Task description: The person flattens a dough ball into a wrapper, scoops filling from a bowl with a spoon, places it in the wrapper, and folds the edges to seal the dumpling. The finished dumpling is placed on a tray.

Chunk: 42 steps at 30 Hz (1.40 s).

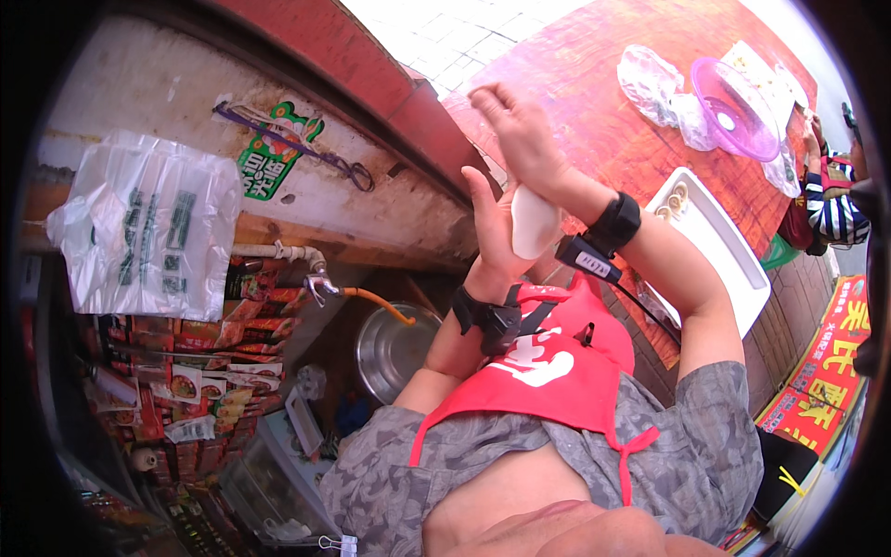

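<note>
A thin white round of what looks like dough (534,221) rests against the palm of my left hand (493,226), whose thumb points up and away. My right hand (522,136) crosses over it, and the heel of that hand meets the round's upper edge. Its fingers stretch toward the far left. The left fingers are mostly hidden behind the right hand. Both wrists carry black straps with small devices. Just right of my right forearm lies a white tray (731,278) with several pale coiled pieces (673,202) at its far end.
A red wood-grain table (585,83) bears a purple plastic basket (738,115) and clear plastic bags (651,83). At left are a tap (320,285) with an orange hose, a metal basin (397,351), hanging plastic bags (150,230) and packets (202,390). Another person (835,202) is at far right.
</note>
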Tool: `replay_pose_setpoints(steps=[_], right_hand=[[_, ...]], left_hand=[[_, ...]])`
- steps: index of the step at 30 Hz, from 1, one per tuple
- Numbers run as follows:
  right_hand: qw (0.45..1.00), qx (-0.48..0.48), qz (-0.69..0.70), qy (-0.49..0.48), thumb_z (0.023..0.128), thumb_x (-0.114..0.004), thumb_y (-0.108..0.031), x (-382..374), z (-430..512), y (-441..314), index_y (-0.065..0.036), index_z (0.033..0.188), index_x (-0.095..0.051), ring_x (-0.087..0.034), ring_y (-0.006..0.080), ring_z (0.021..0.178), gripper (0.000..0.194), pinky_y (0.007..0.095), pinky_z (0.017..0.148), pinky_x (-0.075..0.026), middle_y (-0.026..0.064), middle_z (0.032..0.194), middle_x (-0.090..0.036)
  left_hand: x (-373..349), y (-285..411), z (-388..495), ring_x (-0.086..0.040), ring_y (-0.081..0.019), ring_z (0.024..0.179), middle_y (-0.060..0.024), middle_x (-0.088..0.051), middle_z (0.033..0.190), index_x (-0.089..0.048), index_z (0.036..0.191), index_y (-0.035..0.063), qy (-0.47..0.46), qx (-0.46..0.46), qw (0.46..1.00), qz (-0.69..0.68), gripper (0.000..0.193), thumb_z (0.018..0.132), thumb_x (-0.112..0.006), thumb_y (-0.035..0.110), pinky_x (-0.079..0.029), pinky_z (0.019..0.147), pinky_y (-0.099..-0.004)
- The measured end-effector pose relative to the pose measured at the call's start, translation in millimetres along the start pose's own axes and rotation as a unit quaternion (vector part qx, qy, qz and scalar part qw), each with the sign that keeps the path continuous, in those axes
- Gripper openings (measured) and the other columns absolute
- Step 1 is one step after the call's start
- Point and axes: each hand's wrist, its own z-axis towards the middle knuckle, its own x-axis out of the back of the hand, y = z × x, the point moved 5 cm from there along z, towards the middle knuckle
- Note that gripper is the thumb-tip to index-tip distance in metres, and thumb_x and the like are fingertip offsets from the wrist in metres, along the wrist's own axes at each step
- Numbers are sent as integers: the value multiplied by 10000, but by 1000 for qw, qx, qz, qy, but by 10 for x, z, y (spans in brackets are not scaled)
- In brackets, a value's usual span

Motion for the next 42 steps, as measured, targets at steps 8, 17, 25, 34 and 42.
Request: replay_pose_setpoints(steps=[8, 17, 25, 34, 42], right_hand=[[995, 63, 69, 15, 1032, -568, -250, 142, 16, -288, 13, 1109, -675, -653, 196, 992, 294, 335, 841, -512, 123, 1063, -713], [930, 336, -147, -27, 987, -597, -231, 101, -337, -647, -36, 1094, -653, -586, 389, 1011, 229, 450, 887, -486, 160, 1033, -646], [984, 111, 138, 21, 1050, -557, -236, 197, -48, -436, 7, 1078, -672, -613, 153, 1019, 271, 314, 934, -479, 93, 1003, -703], [879, 435, -186, -61, 926, -676, -308, 138, -537, -952, -68, 1047, -665, -618, 338, 912, 269, 421, 823, -505, 111, 1008, -655], [803, 552, -202, -101, 932, -638, -398, 117, -746, -973, -94, 1016, -687, -630, 284, 943, 320, 407, 847, -502, 76, 1011, -661]], left_hand=[[-82, 182, -45, -371, -378, 1458, -130, -254, 1658, -52, 1655, 193, -50, 2, 973, -226, 1151, 825, -356, 930, -322, 1169, -585], [-244, 175, -88, -386, -327, 1451, -151, -352, 1590, -206, 1603, 38, -71, -45, 975, -206, 1078, 912, -281, 861, -346, 1185, -471], [-98, 93, 46, -337, -326, 1483, -128, -292, 1642, -132, 1639, 108, -49, -35, 964, -261, 1037, 922, -335, 830, -289, 1205, -515], [-117, 107, -38, -319, -316, 1492, -105, -286, 1650, -201, 1628, 149, -25, -53, 975, -216, 948, 946, -393, 779, -294, 1199, -500], [-81, 104, -90, -301, -320, 1504, -90, -266, 1666, -207, 1632, 170, -33, -14, 957, -289, 921, 953, -403, 759, -262, 1214, -508]])
